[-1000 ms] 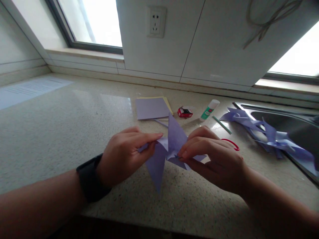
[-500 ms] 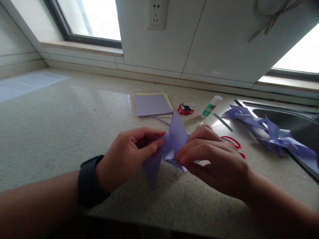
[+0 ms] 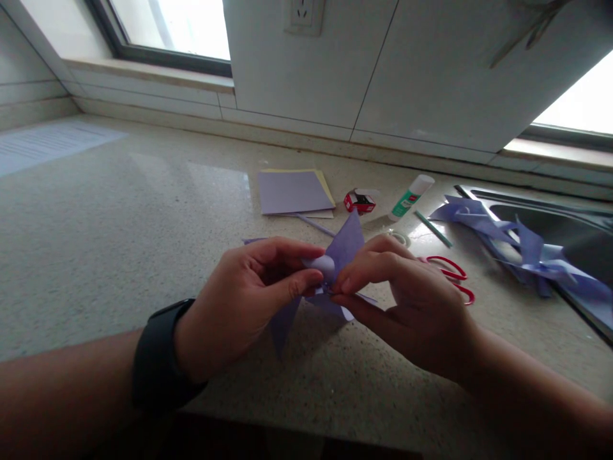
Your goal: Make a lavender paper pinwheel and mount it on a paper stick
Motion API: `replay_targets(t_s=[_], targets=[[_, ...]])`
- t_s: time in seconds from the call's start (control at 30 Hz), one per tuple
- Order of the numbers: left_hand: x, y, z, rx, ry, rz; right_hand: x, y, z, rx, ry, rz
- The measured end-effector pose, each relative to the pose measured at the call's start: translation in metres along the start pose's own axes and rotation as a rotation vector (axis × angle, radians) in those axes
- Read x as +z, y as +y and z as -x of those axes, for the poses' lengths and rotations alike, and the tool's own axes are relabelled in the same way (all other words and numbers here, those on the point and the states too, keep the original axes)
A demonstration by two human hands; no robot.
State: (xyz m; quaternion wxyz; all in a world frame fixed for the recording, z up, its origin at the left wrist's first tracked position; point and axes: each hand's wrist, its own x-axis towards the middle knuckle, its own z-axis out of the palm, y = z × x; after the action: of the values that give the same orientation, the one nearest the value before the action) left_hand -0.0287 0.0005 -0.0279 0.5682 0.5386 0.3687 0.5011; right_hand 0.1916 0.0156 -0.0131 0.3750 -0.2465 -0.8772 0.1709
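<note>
Between my hands, above the counter, is a purple paper pinwheel (image 3: 348, 240) with pointed blades. My left hand (image 3: 256, 284) pinches a curled blade near its centre with thumb and fingertips. From the other side, my right hand (image 3: 397, 281) closes its thumb and forefinger at the pinwheel's middle; whatever small piece may be in that pinch is hidden. One blade points up between the hands, another hangs below my left fingers. Just beyond the right wrist lie scissors with red handles (image 3: 450, 271), partly covered by that hand.
Behind the hands sit a stack of purple and yellow paper (image 3: 294, 191), a small red box (image 3: 359, 201), a glue stick (image 3: 410, 198) and a green stick (image 3: 432, 229). More folded purple paper (image 3: 529, 246) lies over the rim of the sink (image 3: 569, 220). A printed sheet (image 3: 52, 144) is far left.
My left fingers have curled a blade in toward the pinwheel's centre. My right fingertips have shifted slightly up and left, drawing into a tighter pinch. The view has tilted down a little.
</note>
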Motion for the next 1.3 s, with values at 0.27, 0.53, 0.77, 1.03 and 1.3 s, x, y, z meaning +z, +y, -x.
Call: replay_targets(t_s=[0.27, 0.53, 0.77, 1.03, 1.3], targets=[[0.0051, 0.0003, 0.0014, 0.058, -0.009, 0.029, -0.0013, -0.0013, -0.0006, 0.016, -0.014, 0.021], [0.0055, 0.0007, 0.0018, 0.087, -0.012, -0.009, 0.0006, -0.0023, 0.0012, 0.099, 0.017, 0.059], [0.0042, 0.0022, 0.005, 0.112, -0.049, -0.123, 0.0016, -0.0044, 0.0005, 0.129, 0.034, 0.063], [0.005, -0.0005, 0.0059, 0.148, -0.033, -0.145, 0.0032, -0.0065, 0.0005, 0.175, 0.059, 0.071], [0.005, -0.0007, 0.0067, 0.134, -0.021, -0.137, 0.007, -0.0071, 0.0029, 0.233, 0.094, 0.022]])
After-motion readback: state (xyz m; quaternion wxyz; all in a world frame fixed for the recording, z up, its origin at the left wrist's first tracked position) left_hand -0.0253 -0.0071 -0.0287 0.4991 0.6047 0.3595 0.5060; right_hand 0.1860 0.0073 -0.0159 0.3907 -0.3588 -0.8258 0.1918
